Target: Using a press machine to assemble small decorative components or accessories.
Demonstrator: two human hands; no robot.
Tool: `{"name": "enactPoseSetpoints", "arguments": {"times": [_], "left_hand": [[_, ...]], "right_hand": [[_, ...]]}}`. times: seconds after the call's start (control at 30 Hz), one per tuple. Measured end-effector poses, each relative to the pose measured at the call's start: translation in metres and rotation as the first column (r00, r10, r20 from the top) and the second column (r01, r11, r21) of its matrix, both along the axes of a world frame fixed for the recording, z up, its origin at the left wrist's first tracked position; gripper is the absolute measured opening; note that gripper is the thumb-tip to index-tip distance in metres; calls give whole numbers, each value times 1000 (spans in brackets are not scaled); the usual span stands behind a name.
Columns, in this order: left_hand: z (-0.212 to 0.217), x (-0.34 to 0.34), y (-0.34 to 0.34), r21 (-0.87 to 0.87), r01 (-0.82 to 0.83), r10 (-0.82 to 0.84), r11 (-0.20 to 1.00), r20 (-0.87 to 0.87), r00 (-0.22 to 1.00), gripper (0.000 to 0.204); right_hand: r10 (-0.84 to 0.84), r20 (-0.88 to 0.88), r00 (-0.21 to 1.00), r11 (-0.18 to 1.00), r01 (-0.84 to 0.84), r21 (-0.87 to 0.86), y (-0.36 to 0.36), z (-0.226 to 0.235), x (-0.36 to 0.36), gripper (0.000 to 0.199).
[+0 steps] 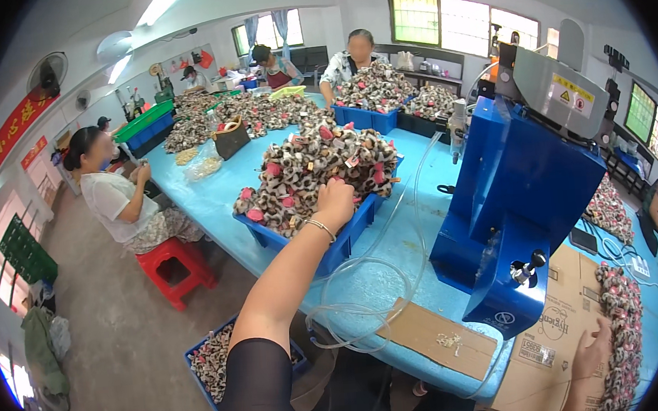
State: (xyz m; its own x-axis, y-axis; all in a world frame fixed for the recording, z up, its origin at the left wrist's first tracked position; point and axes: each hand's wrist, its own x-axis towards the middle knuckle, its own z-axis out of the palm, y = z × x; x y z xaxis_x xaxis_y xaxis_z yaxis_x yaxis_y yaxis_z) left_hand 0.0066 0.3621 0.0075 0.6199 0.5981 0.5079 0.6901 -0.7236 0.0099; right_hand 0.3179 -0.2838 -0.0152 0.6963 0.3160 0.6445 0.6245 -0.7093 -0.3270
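Touching spotted plush pieces [288, 181] heaped in blue bin [347, 244] with left hand [336, 205], left of blue machine [520, 183] (can't tell grip from here). Spreading right hand [590, 352] loosely at near right, beside plush row [622, 321] along cardboard [547, 327].

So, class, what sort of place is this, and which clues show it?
Probably a small factory workshop: a blue machine stands on the long blue table, and a blue bin there is heaped with small furry pieces.

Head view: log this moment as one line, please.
left hand: at plush pile in blue crate | right hand: over cardboard, beside plush row | blue machine: on table
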Motion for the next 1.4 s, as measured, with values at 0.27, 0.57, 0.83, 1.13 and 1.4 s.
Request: {"name": "enactPoseSetpoints", "arguments": {"times": [0.27, 0.57, 0.83, 1.13, 1.4], "left_hand": [[55, -67, -85, -255, 347, -127, 902, 611, 781, 12], [64, -95, -308, -391, 773, -765, 499, 222, 605, 14], [28, -79, -334, -700, 694, -437, 167, 579, 688, 6], [-15, -53, -355, -758, 518, -275, -396, 636, 721, 19], [-41, -46, -375, -742, 596, -14, -307, 630, 777, 16]], "right_hand": [[453, -141, 881, 879, -414, 235, 42, 5, -161, 29], [847, -139, 513, 525, -766, 370, 170, 49, -249, 22], [789, -571, 228, 499, -780, 378, 159, 40, -244, 14], [795, -509, 331, 576, -677, 459, 127, 34, -227, 10], [745, -593, 305, 655, -499, 567, 138, 7, -217, 12]]}}
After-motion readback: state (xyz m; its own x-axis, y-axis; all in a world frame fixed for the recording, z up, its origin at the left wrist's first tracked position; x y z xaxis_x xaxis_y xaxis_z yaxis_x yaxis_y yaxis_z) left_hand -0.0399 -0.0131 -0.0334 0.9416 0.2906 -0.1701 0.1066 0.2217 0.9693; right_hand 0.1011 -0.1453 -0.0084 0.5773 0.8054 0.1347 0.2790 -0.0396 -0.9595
